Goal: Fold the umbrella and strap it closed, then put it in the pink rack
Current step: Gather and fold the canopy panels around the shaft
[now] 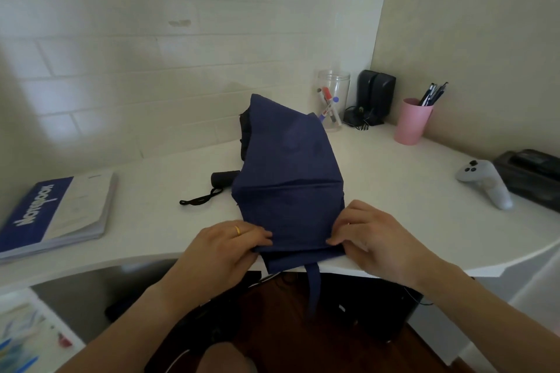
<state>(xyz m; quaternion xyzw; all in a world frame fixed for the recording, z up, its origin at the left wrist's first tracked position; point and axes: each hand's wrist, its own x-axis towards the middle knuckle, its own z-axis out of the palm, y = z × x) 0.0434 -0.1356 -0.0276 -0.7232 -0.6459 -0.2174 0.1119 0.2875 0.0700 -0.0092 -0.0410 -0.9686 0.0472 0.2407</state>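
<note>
Navy umbrella [288,166] lying collapsed on the white desk [394,191], centre of frame, its black handle [224,178] at centre left and its strap [313,288] hanging over the near desk edge. Left hand [224,244] and right hand [375,236] each pinch the fabric's near corners, at lower centre. Pink cup [412,121] of pens stands at upper right.

A curved white desk [394,166] is set into a corner, bounded by a white brick-patterned wall [121,39] and a plain beige wall [469,39]. Dark wooden floor [272,327] is seen beneath.
</note>
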